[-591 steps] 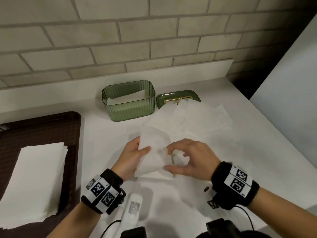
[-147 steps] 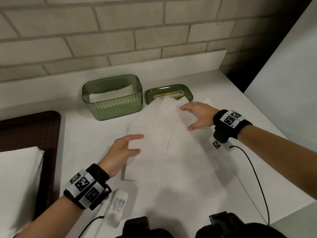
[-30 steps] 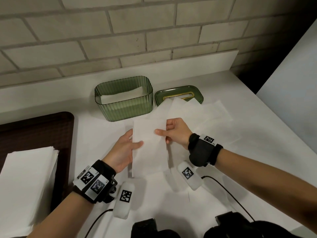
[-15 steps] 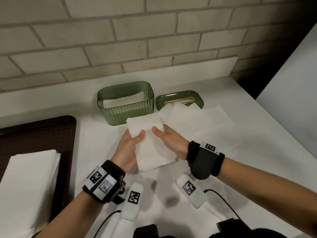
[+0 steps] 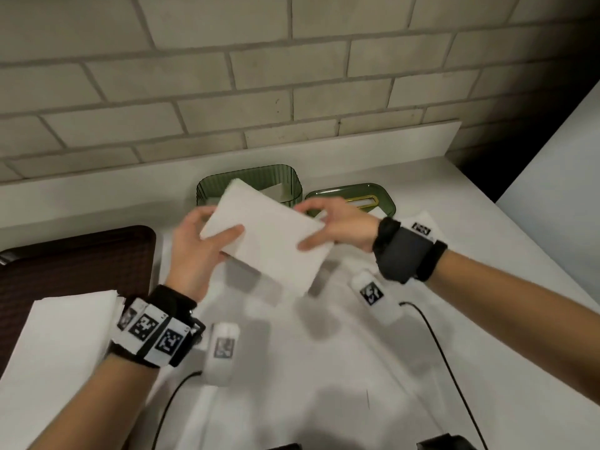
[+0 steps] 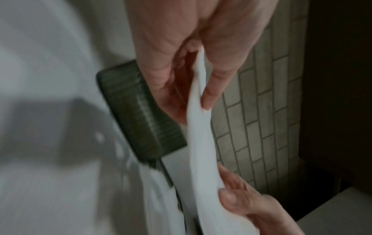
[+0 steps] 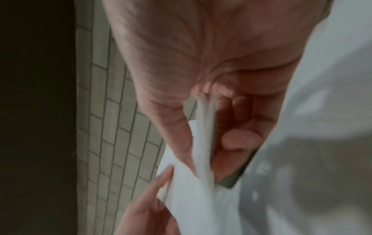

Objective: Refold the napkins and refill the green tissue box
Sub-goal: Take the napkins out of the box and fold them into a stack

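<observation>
Napkin [image 5: 269, 235], folded, light and limp: pinched at opposite short edges by left hand [image 5: 198, 251] and right hand [image 5: 337, 225], best supported near corners.

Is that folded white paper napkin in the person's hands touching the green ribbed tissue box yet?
Cannot tell. In the head view the folded white paper napkin overlaps the green ribbed tissue box, hiding any gap; both wrist views are blurred.

Black wristbands [image 5: 402, 254], white coded tags [image 5: 152, 336], black cables [image 5: 444, 358].

White counter [image 5: 324, 368]: green tissue box [image 5: 293, 183], green lid [image 5: 383, 196], loose napkins [image 5: 425, 222], brown tray [image 5: 74, 254] at left
</observation>
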`<state>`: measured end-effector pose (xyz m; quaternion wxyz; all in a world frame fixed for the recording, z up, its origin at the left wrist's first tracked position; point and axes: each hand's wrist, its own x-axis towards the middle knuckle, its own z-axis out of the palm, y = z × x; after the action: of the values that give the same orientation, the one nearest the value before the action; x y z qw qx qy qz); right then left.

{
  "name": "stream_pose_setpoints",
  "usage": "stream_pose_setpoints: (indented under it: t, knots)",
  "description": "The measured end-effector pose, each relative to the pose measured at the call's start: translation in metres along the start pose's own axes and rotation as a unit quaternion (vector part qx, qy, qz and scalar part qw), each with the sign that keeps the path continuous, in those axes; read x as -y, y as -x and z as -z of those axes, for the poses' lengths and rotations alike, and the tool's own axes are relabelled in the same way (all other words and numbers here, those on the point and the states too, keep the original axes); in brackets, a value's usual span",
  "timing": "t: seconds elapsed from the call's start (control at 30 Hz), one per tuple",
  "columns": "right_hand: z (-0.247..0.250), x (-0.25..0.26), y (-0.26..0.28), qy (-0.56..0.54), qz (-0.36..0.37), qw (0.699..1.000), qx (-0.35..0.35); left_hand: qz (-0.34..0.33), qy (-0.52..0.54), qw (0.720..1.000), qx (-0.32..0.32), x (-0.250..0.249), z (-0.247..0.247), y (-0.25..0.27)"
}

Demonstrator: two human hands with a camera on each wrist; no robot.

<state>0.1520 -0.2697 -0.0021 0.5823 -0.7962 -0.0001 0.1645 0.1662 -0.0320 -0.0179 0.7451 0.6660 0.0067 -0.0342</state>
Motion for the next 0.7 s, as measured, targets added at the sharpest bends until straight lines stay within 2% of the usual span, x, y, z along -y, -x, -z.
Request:
stream_pose_setpoints:
  t: [0.07,0.13,0.17,0.23,0.37,0.47,0.57,0.6,0.67,0.7]
  knots:
    - [0.012,0.017,-0.022,-0.023,0.027,0.996,-0.081,-0.065,-0.062,0.996,-0.012,-0.014,0.011,-0.017]
    - [0.018,0.032,-0.047,0.005,0.074,0.985,-0.157,-0.143,-0.169,0.975,-0.005,-0.024,0.018,-0.037]
    - [0.019,0.037,-0.059,0.029,0.097,0.977,-0.189,-0.176,-0.243,0.954,0.000,-0.027,0.020,-0.049]
    - [0.016,0.046,-0.082,0.072,0.136,0.962,-0.224,-0.211,-0.405,0.889,-0.005,-0.030,0.020,-0.072]
    - [0.004,0.049,-0.118,0.215,0.152,0.943,-0.204,-0.150,-0.570,0.807,0.020,-0.025,0.020,-0.106]
    - [-0.001,0.040,-0.130,0.318,0.112,0.928,-0.159,-0.114,-0.661,0.738,0.075,-0.019,0.018,-0.116]
    - [-0.004,0.031,-0.127,0.399,0.083,0.905,-0.120,-0.110,-0.735,0.656,0.129,-0.019,0.010,-0.116]
    - [-0.006,0.030,-0.125,0.441,0.073,0.889,-0.101,-0.109,-0.755,0.631,0.140,-0.019,0.008,-0.115]
    - [-0.007,0.032,-0.121,0.546,0.067,0.832,-0.079,-0.096,-0.790,0.588,0.148,-0.018,0.007,-0.114]
    - [-0.006,0.034,-0.120,0.587,0.065,0.803,-0.081,-0.092,-0.799,0.578,0.142,-0.019,0.007,-0.113]
